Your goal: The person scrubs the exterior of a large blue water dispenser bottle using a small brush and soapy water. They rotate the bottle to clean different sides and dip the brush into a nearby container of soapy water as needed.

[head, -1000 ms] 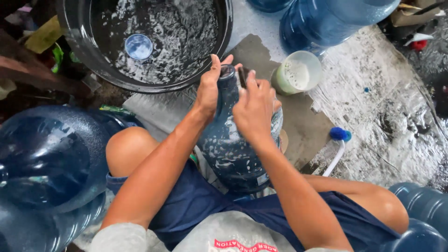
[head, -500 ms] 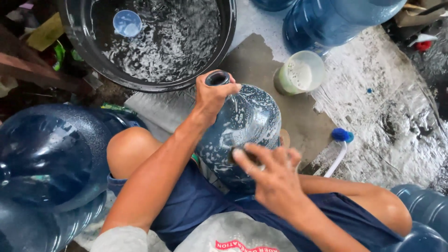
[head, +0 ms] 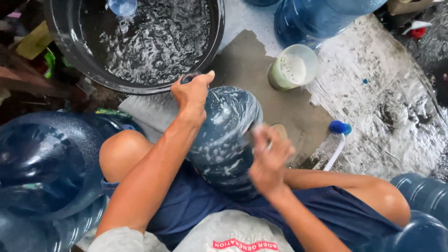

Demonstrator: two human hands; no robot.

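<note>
Looks like the scrubbing stage: left hand (head: 192, 93) clamped around the neck of the soapy blue water jug (head: 226, 140) lying between the knees, right hand (head: 269, 161) blurry against its side, grip unclear, so probably rotate it next.

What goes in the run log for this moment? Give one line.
left hand: grips soapy blue water jug at neck | right hand: on jug side, blurred | black basin: foamy water | cup: beside
</note>
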